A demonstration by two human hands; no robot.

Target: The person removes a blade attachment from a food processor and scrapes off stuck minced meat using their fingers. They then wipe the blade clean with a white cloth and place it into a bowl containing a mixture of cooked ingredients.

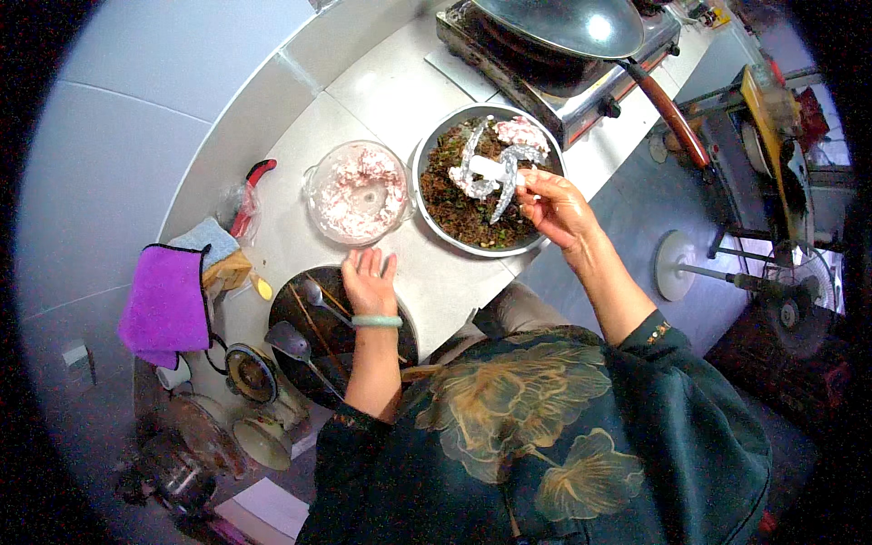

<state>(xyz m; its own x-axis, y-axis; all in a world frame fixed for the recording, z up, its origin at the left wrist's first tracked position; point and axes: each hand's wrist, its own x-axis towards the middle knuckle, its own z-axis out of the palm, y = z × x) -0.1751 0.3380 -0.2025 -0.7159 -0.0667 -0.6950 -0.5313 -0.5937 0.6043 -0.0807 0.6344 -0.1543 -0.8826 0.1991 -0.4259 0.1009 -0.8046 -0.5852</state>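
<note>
My right hand [555, 208] pinches the white hub of a food-chopper blade [507, 180], whose curved metal blades are smeared with minced meat. The blade is over a round metal bowl [420, 214] that holds a dark chopped, greenish-brown filling [449, 214]. A lump of pink minced meat [523, 132] lies on that filling at the far side. Left of the bowl stands a clear chopper bowl [315, 211] with more minced meat [378, 163] around its central post. Just in front of it, my left hand [370, 279] is palm up with nothing in it, fingers apart.
A wok [579, 30] with a wooden handle [671, 119] sits on a gas stove [579, 112]. Beneath my left forearm is a dark round board [293, 306] with chopsticks [317, 327], a spoon [315, 294] and a ladle [291, 340]. A purple cloth [167, 300] hangs at left; a fan [787, 313] stands right.
</note>
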